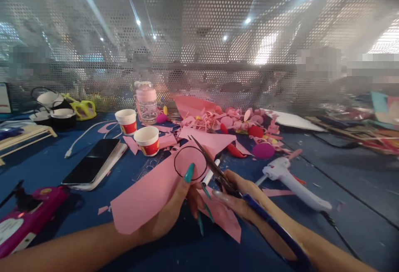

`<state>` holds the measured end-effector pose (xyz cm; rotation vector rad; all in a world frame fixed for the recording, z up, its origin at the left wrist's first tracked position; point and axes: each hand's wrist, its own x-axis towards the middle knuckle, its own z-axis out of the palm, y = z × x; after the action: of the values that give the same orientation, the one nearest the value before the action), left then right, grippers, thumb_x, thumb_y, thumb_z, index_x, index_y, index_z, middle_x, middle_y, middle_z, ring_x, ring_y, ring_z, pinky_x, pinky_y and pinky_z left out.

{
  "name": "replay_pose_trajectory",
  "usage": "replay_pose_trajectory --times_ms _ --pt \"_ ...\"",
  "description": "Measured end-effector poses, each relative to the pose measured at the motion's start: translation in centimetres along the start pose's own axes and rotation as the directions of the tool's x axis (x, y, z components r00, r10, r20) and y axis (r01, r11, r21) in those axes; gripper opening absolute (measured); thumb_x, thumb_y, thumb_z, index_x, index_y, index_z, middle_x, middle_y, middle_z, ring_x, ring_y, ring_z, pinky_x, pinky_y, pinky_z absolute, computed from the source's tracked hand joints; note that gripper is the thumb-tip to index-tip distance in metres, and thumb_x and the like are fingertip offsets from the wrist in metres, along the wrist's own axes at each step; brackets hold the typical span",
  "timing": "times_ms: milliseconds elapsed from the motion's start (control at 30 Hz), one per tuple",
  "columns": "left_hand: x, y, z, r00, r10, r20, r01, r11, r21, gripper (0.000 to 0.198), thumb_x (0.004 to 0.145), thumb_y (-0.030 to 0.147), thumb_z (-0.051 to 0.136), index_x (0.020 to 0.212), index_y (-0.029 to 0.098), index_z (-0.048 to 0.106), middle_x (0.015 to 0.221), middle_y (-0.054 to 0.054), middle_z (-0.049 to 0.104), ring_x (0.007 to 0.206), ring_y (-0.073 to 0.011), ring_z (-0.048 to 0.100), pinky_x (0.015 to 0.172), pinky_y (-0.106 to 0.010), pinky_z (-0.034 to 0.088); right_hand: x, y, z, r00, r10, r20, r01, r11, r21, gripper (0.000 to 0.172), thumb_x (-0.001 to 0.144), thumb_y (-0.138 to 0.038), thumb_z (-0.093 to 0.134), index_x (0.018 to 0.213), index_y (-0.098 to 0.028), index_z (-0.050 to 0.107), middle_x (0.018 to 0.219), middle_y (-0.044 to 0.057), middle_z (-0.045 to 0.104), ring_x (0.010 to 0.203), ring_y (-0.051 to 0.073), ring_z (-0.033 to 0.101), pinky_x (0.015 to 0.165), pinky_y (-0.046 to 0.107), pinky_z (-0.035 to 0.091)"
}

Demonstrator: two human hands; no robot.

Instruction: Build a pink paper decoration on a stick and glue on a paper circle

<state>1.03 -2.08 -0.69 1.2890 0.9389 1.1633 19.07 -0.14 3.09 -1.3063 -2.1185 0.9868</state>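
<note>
A sheet of pink paper (146, 193) with a circle drawn on it in black is pinched in my left hand (170, 216), thumb on top at the circle's lower edge. My right hand (246, 199) grips a pair of scissors (215, 168) with dark blue handles. Its blades lie along the right side of the drawn circle, pointing up and left; whether they touch the paper there I cannot tell. Below the hands hangs a further flap of pink paper (229, 218). Behind the blades a white marker (211, 173) is partly hidden.
Paper cups (147, 141) and a phone (92, 161) stand or lie to the left. A white glue gun (296, 184) with its cable lies right. Pink paper scraps (202, 120) are heaped behind, near a clear bottle (146, 103). A magenta device (34, 209) sits front left.
</note>
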Motion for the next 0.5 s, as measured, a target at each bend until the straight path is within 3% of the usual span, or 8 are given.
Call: replay_pose_trajectory --times_ms 200,500 --pt "-0.05 -0.32 -0.04 0.998 0.003 0.062 0.000 0.999 -0.037 0.052 0.086 0.054 0.030 0.071 0.015 0.060 0.061 -0.002 0.064 0.046 -0.0100 0.054 0.056 -0.023 0.046 -0.12 -0.48 0.19 0.998 0.028 -0.050 -0.027 1.000 0.008 0.026 0.077 -0.047 0.049 0.073 -0.022 0.042 0.059 -0.003 0.048 0.056 0.015 0.046 0.052 0.027 0.038" --pt "-0.34 -0.48 -0.36 0.997 0.015 0.073 -0.012 0.999 -0.037 0.046 0.090 0.046 0.030 0.073 0.017 0.062 0.064 0.000 0.066 0.049 -0.0098 0.056 0.061 -0.023 0.046 -0.39 -0.01 0.10 0.998 -0.062 -0.028 0.061 0.998 -0.014 0.021 0.079 -0.044 0.047 0.079 -0.022 0.044 0.066 -0.001 0.053 0.059 0.015 0.049 0.054 0.027 0.038"
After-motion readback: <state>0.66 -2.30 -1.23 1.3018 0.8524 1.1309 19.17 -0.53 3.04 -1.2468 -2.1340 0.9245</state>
